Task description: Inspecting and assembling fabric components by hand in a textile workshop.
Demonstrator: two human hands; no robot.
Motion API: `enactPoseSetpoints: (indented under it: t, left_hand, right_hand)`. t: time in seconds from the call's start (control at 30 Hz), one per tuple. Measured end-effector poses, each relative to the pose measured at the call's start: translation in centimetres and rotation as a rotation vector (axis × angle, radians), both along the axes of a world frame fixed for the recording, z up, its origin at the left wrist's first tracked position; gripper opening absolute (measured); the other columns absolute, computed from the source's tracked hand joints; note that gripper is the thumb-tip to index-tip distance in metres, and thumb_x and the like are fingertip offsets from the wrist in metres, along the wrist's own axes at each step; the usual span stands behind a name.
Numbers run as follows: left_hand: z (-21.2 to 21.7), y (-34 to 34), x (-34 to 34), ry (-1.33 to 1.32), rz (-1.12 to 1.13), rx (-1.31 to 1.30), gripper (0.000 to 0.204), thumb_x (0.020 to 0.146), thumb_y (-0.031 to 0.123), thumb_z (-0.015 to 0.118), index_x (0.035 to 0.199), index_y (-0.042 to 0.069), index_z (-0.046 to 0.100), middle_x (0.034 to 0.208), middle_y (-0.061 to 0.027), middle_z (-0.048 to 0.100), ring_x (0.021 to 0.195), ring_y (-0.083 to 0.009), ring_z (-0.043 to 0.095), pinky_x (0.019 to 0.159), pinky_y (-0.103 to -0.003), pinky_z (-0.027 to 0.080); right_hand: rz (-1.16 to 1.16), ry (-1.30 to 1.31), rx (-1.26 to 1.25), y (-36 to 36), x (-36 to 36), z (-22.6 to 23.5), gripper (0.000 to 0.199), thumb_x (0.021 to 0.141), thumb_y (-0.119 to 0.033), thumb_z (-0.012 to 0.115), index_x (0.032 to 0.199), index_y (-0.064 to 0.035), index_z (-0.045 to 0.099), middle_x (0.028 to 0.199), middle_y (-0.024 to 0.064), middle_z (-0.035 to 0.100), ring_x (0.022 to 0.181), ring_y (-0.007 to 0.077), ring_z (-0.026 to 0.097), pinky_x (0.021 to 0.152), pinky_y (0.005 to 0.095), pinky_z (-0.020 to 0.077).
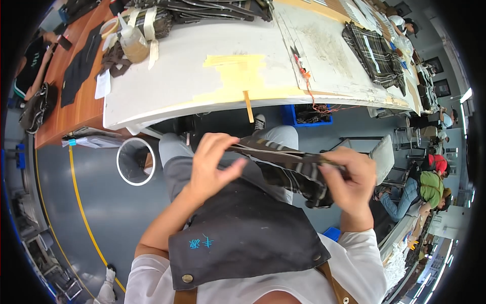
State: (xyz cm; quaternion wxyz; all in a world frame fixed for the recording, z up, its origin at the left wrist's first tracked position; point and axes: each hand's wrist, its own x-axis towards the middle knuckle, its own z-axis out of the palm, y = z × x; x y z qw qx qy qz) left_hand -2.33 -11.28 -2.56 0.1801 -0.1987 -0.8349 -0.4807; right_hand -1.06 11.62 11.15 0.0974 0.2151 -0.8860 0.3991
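A dark plaid cloth piece (291,169) with pale stripes is stretched over my lap, in front of the table edge. My left hand (211,164) holds its left end at the fingertips, the thumb standing off to one side. At the other end, my right hand (349,177) pinches the cloth between thumb and fingers. Its upper edge runs nearly straight between both hands, while a folded part hangs below near the right hand. Part of the cloth is hidden behind my fingers. A dark apron (243,228) covers my front below it.
A white-topped table (177,76) stands ahead, with yellow tape (235,71), red-handled snips (299,63), a glue bottle (133,43) and plaid cloth stacks (377,55). A round waste bin (136,162) is at left. A blue crate (308,115) sits under the table. People work at right.
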Motion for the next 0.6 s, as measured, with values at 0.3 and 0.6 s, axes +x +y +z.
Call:
enactPoseSetpoints:
  t: [0.3,0.6]
  left_hand:
    - [0.9,3.7,0.6,-0.116,-0.020,0.374,0.023,0.061,-0.009,0.067,0.079,0.000,0.056,0.078,-0.0102,0.057,0.071,-0.0205,0.057,0.063,-0.027,0.045]
    - [0.1,2.2,0.6,-0.557,-0.281,0.429,0.026,0.081,0.004,0.061,0.107,0.001,0.059,0.089,-0.0098,0.063,0.070,-0.0131,0.056,0.063,-0.026,0.044]
  right_hand:
    - [-0.012,-0.124,-0.014,-2.0,-0.1,-4.7,0.015,0.067,0.002,0.071,0.079,-0.0014,0.062,0.059,0.0045,0.056,0.042,0.0083,0.044,0.039,0.0216,0.0334]
    - [-0.030,-0.100,-0.028,-2.1,-1.3,-8.0,0.018,0.066,0.000,0.073,0.080,-0.0025,0.062,0.062,0.0052,0.055,0.045,0.0122,0.048,0.041,0.0243,0.0359]
